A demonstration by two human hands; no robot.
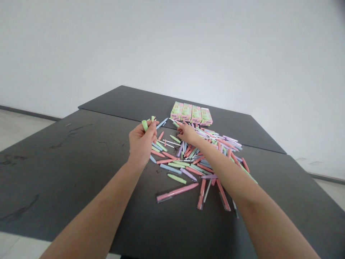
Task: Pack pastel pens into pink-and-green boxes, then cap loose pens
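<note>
My left hand (144,140) is closed around light green pen parts (145,125), whose ends stick out above the fingers. It hovers at the left side of a heap of pen parts (194,151) in pink, green, blue and purple. At the far side of that heap is my right hand (187,133), fingertips pointing down and a little apart, with nothing visible between them. White refills (172,144) lie just left of it. Closer to me rest a pink pen (176,192) with a clear end and a green barrel (176,178).
Several pink and green boxes (185,112) marked with a 5 stand in a row behind the heap. Dark tables (67,172) are pushed together, with a seam running across. A white wall (172,46) rises behind them.
</note>
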